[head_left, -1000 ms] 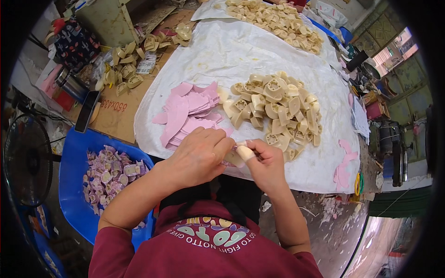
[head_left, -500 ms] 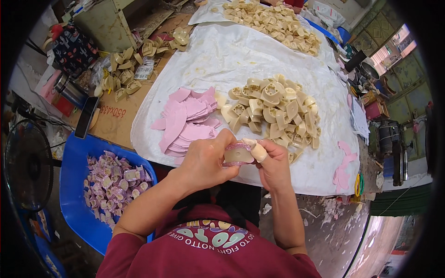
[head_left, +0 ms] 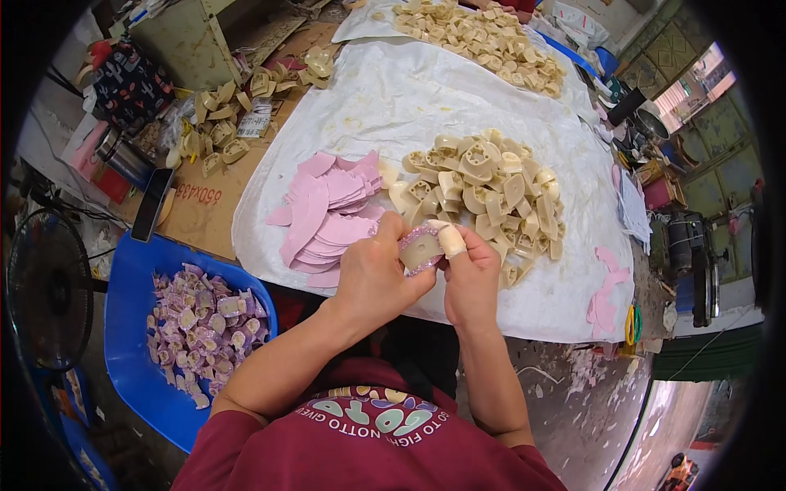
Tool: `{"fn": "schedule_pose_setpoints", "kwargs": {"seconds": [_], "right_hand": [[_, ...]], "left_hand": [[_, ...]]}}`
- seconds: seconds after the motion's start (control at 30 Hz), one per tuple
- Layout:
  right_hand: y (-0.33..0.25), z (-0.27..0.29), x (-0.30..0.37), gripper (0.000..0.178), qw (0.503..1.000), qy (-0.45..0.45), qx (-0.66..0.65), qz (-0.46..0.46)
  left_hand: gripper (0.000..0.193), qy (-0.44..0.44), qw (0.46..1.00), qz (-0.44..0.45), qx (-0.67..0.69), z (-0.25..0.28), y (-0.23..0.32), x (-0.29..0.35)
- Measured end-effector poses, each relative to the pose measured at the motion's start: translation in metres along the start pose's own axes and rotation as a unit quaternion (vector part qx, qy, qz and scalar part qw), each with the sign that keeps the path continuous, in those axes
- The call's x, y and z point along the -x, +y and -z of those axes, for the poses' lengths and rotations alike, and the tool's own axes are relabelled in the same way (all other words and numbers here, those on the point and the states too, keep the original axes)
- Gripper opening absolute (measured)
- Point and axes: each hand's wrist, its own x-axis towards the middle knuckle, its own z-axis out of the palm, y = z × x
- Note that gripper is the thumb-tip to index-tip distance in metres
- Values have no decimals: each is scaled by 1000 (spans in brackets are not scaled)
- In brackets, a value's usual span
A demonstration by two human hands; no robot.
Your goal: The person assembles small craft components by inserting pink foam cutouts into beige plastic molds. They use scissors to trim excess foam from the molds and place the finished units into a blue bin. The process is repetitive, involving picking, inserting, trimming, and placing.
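1. Over the near edge of the white-covered table (head_left: 393,106), at six o'clock, the cream part (head_left: 421,249) is held up.
2. It is gripped by both hands: the left hand (head_left: 372,268) at nine o'clock, the right hand (head_left: 475,282) at three.
3. Light and stiff, judging by its moulded look; the glittery purple edging (head_left: 423,268), at twelve and six, seems thin, pliable, perhaps easily scuffed.
4. A hold is best taken at the ends, with the edging left unpressed.

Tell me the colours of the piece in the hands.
The held piece has a pale cream face with sparkly pinkish-purple edging, best seen in head view.
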Motion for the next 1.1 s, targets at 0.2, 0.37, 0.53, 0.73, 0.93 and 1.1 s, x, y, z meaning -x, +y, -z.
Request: {"fn": "schedule_pose_setpoints", "kwargs": {"seconds": [0.2,0.37,0.53,0.73,0.93,1.1], "right_hand": [[3,-6,2,24,999,6,32,19],[0,-11,3,26,1000,-10,1,-5],[2,-10,4,29,975,-29,217,25],[10,-10,9,33,950,-68,287,108],[-10,-19,4,24,953,-44,258,155],[-7,-10,13,31,992,-68,100,-37]], "left_hand": [[41,20,1000,12,14,-4,0,0],[39,20,999,40,25,0,-5,-3],[42,24,1000,18,8,-1,-9,-3],[39,-21,999,29,21,4,-17,7],[31,-31,968,19,247,20,-16,-2],[39,90,972,-58,209,15,-7,5]]}}
